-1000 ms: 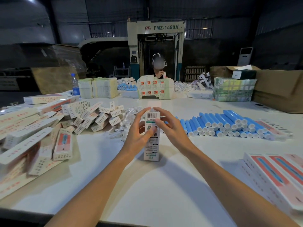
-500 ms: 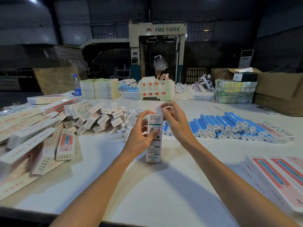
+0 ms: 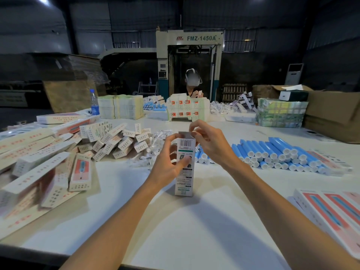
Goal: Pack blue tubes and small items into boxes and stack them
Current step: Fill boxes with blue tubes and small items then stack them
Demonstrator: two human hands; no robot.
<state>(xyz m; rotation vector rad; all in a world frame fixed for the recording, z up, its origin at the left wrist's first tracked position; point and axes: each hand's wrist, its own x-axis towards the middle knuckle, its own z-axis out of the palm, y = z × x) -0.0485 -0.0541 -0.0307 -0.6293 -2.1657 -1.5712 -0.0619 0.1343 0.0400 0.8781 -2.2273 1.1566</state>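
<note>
Top flap (image 3: 186,135) newly up in pinch of right hand (image 3: 211,146); upright box (image 3: 184,178) in grip of left hand (image 3: 168,165)

Open tabletop (image 3: 185,230) between carton pile (image 3: 39,172) left, blue tubes (image 3: 272,154) right.

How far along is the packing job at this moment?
Done, it seems: several boxes lie side by side at near right. In hand: the left hand grips an upright box, the right hand pinches its open top flap. Left: many blue tubes lie loose, unpacked.
</note>
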